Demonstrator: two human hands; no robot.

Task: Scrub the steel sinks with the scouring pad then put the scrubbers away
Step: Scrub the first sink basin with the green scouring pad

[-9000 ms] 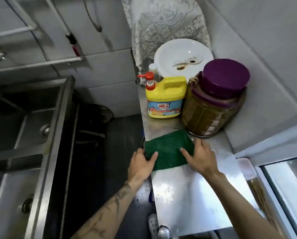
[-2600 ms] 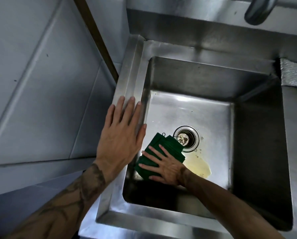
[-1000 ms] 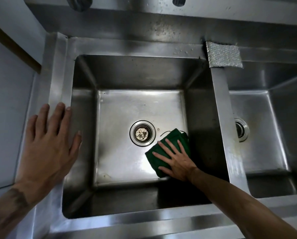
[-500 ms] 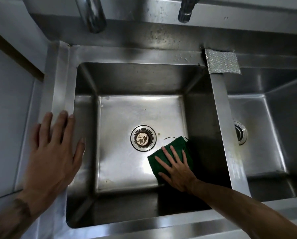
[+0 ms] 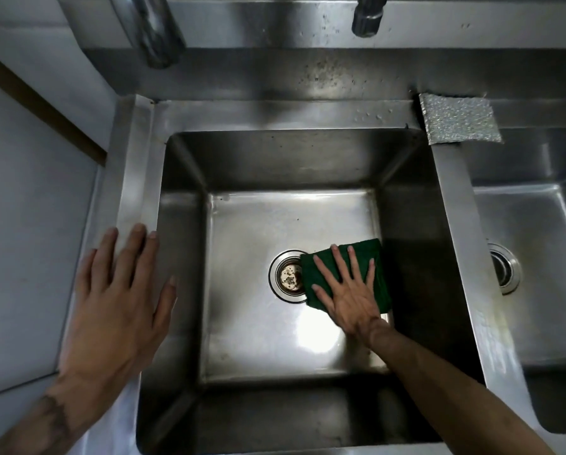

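Green pad (image 5: 370, 257): flat on left sink (image 5: 291, 165) floor, overlapping drain (image 5: 288, 272) edge
Right hand (image 5: 349, 290): open, fingers spread, pressing pad
Left hand (image 5: 117, 290): open, flat on rim
Progress: scrubbing midway; right sink (image 5: 537, 257), silver scrubber (image 5: 458, 119) not yet handled

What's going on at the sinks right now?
A person is scrubbing the left steel sink. The right hand presses a green scouring pad flat on the basin floor, overlapping the drain. The left hand rests flat on the sink's left rim. A silver scrubber lies on the divider's back end.
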